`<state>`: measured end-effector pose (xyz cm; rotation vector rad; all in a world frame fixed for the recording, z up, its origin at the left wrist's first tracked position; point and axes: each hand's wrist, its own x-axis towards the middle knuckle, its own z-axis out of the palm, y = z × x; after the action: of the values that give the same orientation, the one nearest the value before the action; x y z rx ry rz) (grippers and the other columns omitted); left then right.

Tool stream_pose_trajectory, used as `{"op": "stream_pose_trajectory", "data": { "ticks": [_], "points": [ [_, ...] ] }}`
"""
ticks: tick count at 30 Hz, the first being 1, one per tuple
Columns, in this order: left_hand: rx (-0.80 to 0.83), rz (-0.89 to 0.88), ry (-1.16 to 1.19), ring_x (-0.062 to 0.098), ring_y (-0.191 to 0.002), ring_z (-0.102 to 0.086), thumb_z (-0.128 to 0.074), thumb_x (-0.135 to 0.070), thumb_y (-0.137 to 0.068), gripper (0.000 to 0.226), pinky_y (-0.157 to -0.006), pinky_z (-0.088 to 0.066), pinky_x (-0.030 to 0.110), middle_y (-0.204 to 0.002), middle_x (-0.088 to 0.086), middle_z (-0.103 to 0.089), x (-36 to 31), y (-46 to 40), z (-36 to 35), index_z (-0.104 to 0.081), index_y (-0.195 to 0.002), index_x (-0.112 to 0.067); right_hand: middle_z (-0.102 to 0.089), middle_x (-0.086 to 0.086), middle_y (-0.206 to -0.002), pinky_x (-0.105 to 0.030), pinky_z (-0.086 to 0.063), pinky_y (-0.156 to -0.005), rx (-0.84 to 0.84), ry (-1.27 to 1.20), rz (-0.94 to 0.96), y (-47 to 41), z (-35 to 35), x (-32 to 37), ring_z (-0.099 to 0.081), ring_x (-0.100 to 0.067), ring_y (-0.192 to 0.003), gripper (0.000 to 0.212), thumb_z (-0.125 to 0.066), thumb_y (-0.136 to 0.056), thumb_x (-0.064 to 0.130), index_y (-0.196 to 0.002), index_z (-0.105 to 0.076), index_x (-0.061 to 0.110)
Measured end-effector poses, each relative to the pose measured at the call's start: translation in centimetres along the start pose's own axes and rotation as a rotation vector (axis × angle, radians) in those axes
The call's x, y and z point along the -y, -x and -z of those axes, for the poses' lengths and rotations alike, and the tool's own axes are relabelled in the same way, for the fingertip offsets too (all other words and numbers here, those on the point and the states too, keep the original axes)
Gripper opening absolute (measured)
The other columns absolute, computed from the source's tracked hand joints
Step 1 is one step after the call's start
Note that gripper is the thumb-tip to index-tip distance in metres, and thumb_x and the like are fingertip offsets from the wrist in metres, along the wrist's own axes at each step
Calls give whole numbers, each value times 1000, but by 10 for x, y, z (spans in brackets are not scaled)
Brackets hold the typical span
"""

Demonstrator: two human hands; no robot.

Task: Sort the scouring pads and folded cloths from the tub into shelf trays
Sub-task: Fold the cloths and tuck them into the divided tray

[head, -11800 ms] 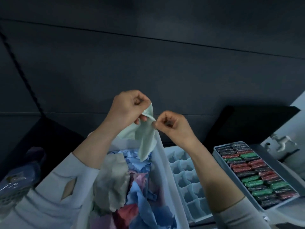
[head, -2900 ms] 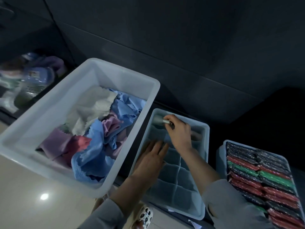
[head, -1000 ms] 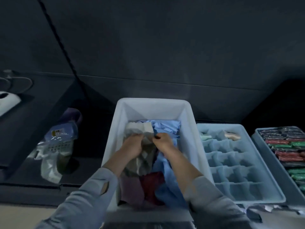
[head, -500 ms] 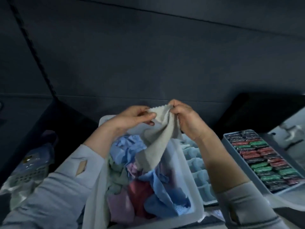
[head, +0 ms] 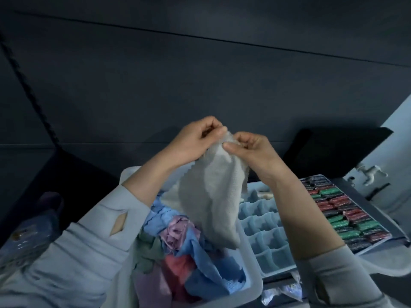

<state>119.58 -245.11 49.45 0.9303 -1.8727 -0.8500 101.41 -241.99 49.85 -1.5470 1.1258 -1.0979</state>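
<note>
A pale grey cloth (head: 216,196) hangs in the air above the white tub (head: 253,283). My left hand (head: 195,143) and my right hand (head: 253,150) each pinch its top edge, close together. The tub holds loose blue, pink, red and green cloths (head: 184,247). To its right lies a light blue divided tray (head: 266,236); most of its visible cells are bare, and something pale lies in a far cell. Further right, a tray of scouring pads (head: 347,218) in red, green and dark wrappers is packed in rows.
A dark panelled wall fills the upper half of the view. A clear bag with packaged items (head: 29,236) lies at the lower left. A crumpled plastic wrapper (head: 282,294) sits below the divided tray. A white surface (head: 391,165) with a small fitting is at the far right.
My hands lifted the grey cloth out of the tub a second ago. Since half a second ago they have drawn closer together along its top edge, and the cloth hangs lower.
</note>
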Motion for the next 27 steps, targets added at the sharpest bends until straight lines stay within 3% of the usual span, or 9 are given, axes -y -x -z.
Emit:
{"op": "stream_pose_trajectory", "data": {
  "ticks": [3, 6, 8, 12, 16, 19, 22, 25, 27],
  "points": [
    [158, 55, -131, 8, -82, -65, -73, -48, -79, 41, -74, -51, 26, -94, -6, -69, 7, 11, -1, -61, -104, -17, -68, -14, -90, -31, -53, -74, -103, -165, 22, -2, 9, 5, -63, -22, -78, 10, -65, -91, 9, -96, -65, 0],
    [198, 118, -252, -1, -61, -56, -80, -35, -77, 27, -61, -46, 25, -74, -8, -68, 32, 25, 7, -70, -89, -12, -71, -8, -92, -29, -55, -77, -266, -237, 15, -1, 27, 8, -65, -17, -80, 4, -64, -93, 12, -95, -65, 9],
    [192, 194, -284, 1, -49, -40, -79, -33, -79, 33, -51, -33, 24, -59, -8, -51, 53, 34, 18, -65, -77, -3, -69, -12, -97, -34, -55, -81, -344, -252, -15, 0, 41, 4, -65, -20, -84, 8, -66, -92, 16, -96, -65, 10],
    [95, 300, -218, 8, -59, -38, -77, -37, -80, 43, -60, -29, 28, -63, -2, -44, 80, 44, 36, -60, -75, 2, -70, -5, -84, -31, -57, -73, -414, -279, -21, 2, 54, -6, -66, -16, -75, 4, -69, -89, 15, -89, -66, 12],
    [-82, 337, -2, 14, -68, -46, -79, -42, -75, 34, -72, -47, 34, -69, 2, -50, 83, 39, 45, -70, -82, -10, -72, -3, -79, -28, -57, -68, -481, -321, 11, 0, 55, -14, -67, -14, -69, 4, -65, -92, 12, -88, -65, 13],
    [-163, 352, 168, 14, -79, -58, -75, -22, -85, 24, -89, -54, 43, -81, 7, -64, 78, 34, 48, -69, -92, 0, -70, -2, -80, -27, -56, -68, -499, -313, 18, -3, 59, -21, -65, -14, -70, 4, -63, -94, 14, -91, -64, 11],
    [-229, 340, 224, 11, -81, -67, -68, -12, -89, 5, -92, -56, 41, -83, -1, -73, 74, 31, 49, -70, -87, -8, -69, -5, -84, -28, -55, -69, -493, -302, 10, -5, 64, -24, -64, -15, -73, 7, -62, -95, 16, -98, -62, 9],
    [-280, 291, 233, 9, -77, -64, -67, -13, -90, 13, -85, -55, 36, -79, -4, -72, 69, 27, 49, -71, -80, -19, -69, 3, -80, -32, -52, -72, -548, -117, -29, -12, 68, -37, -65, -12, -71, 9, -64, -91, 8, -94, -58, 14],
    [-232, 196, 149, 7, -72, -57, -67, -16, -91, 14, -76, -49, 32, -75, -3, -67, 60, 23, 43, -71, -78, -19, -69, 8, -100, -32, -49, -87, -479, 247, 47, -16, 63, -43, -66, -14, -98, 37, -72, -82, 6, -109, -54, 24]
  ]
}}
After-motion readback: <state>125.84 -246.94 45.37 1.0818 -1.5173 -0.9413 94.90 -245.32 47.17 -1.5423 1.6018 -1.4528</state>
